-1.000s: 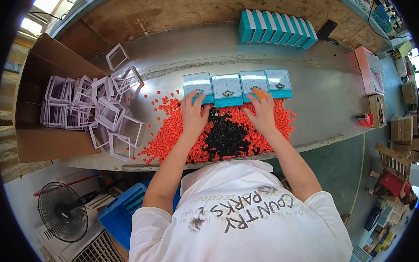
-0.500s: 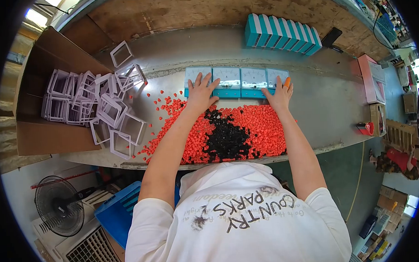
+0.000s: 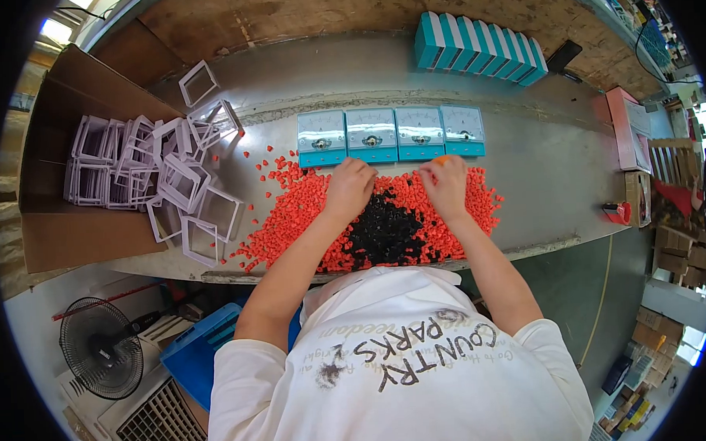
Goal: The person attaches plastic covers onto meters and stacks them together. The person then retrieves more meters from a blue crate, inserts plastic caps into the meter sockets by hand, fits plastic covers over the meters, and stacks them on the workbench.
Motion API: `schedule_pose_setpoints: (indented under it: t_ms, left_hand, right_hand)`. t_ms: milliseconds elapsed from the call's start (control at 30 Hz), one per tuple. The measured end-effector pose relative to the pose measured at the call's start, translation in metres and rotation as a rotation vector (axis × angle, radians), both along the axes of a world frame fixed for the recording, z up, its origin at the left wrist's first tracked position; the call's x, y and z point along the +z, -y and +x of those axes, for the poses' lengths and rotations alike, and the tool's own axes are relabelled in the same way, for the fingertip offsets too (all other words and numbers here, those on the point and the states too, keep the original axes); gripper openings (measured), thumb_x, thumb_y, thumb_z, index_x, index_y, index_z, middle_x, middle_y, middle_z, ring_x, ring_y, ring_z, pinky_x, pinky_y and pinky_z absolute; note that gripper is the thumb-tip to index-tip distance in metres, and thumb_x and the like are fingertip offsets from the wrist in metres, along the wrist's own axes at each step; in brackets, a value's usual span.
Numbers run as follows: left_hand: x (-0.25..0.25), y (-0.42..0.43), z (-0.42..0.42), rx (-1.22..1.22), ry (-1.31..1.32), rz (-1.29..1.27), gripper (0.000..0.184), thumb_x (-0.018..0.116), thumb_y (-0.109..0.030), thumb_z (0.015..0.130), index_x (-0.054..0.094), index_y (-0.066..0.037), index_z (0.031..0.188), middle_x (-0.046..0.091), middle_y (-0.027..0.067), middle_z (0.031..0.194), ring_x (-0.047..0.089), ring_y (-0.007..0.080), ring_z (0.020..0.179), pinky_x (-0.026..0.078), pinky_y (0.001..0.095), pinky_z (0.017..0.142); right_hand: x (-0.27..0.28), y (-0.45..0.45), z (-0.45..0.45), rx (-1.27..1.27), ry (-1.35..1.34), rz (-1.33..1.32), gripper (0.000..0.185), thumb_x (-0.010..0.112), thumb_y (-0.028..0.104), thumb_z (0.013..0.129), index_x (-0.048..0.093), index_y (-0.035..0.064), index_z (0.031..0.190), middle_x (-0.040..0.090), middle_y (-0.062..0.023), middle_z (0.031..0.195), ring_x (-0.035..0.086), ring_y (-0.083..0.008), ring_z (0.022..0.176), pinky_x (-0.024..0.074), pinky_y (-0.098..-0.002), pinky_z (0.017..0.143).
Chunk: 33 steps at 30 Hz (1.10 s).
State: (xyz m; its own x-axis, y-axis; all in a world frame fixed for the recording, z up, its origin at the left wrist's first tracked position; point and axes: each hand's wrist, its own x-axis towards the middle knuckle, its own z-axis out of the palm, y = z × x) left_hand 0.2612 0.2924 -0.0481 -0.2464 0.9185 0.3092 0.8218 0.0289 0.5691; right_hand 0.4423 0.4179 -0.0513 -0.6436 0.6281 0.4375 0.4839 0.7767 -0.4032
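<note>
Several teal-and-clear panel meters stand side by side in a row on the metal table. In front of them spreads a heap of small red pieces with black pieces in the middle. My left hand is over the back of the heap, just below the second meter, fingers curled together. My right hand, with an orange covering on one finger, is over the red pieces near the right-hand meters, its fingers pinched. What either hand holds is too small to make out.
At the left, a cardboard box lies on its side with white square frames spilling out. A row of teal-and-white units stands at the back right beside a black object. A pink box is at the right end.
Both hands have come off the meters and moved back toward me over the pieces, their fingers drawing together. The meters are now lined up in a row.
</note>
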Motion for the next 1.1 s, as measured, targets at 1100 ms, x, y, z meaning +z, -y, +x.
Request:
schedule_pose_setpoints:
  t_ms: [1100]
  left_hand:
    - [-0.003, 0.010, 0.006, 0.015, 0.044, -0.196, 0.011, 0.063, -0.010, 0.070, 0.059, -0.005, 0.079, 0.058, 0.0111, 0.077, 0.055, 0.0300, 0.080, 0.045, 0.0397, 0.071]
  right_hand:
    - [0.005, -0.004, -0.036, -0.047, 0.104, -0.164, 0.010, 0.058, 0.010, 0.071, 0.064, 0.0098, 0.080, 0.058, -0.0081, 0.077, 0.053, -0.0270, 0.081, 0.0381, -0.0397, 0.075]
